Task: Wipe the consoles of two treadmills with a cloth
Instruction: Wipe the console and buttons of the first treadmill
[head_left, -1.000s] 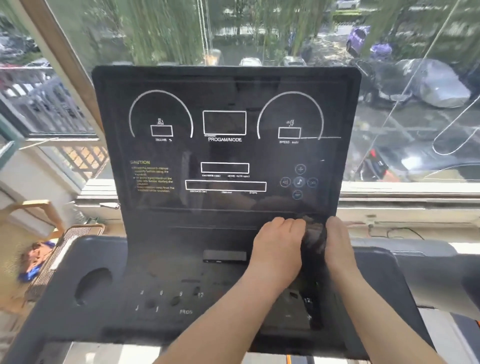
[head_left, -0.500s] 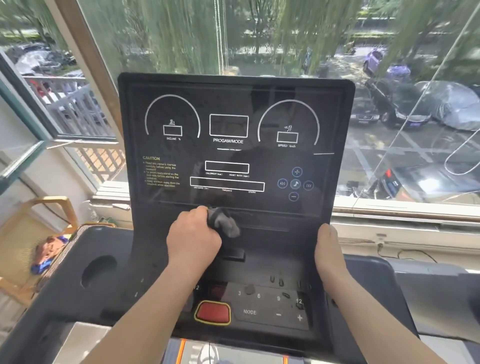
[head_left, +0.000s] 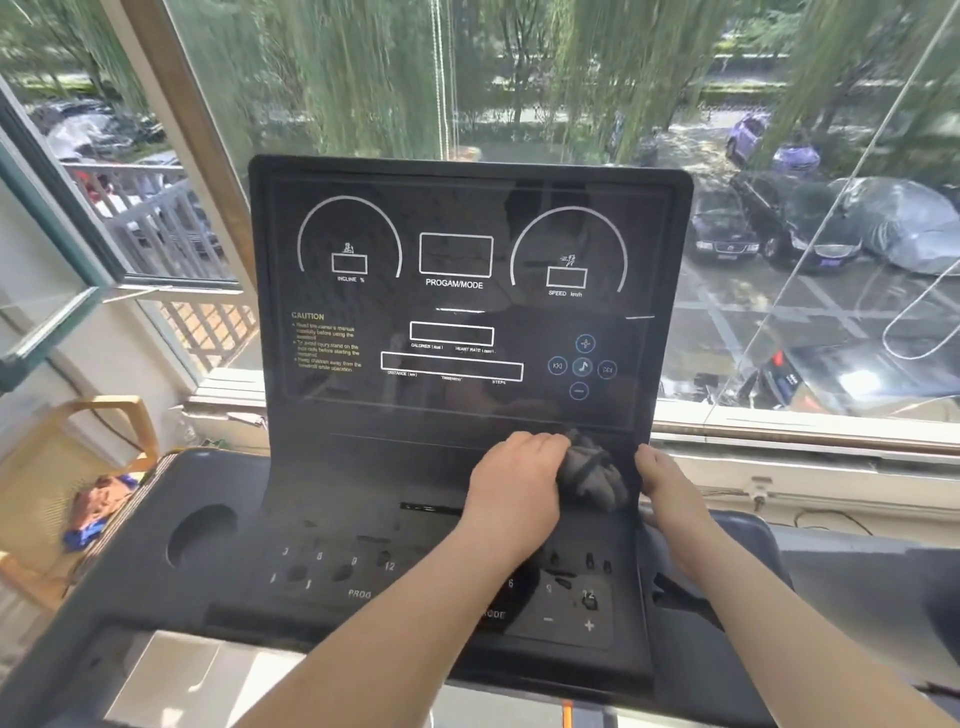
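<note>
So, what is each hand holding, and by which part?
The left hand grips the dark cloth by its bunched left side; the right hand only rests on the console edge.

On the left hand (head_left: 514, 488) we can't see fingertips; they're lost behind the crumpled dark-grey cloth (head_left: 592, 475) it grips. On the right hand (head_left: 667, 483) fingertips are hidden at the edge of the black treadmill console (head_left: 467, 208), so grip's unclear. The small yellow caution text (head_left: 327, 343) is too fine to read. Btns under the left forearm are hidden, and lower-panel nos. are blurred.
</note>
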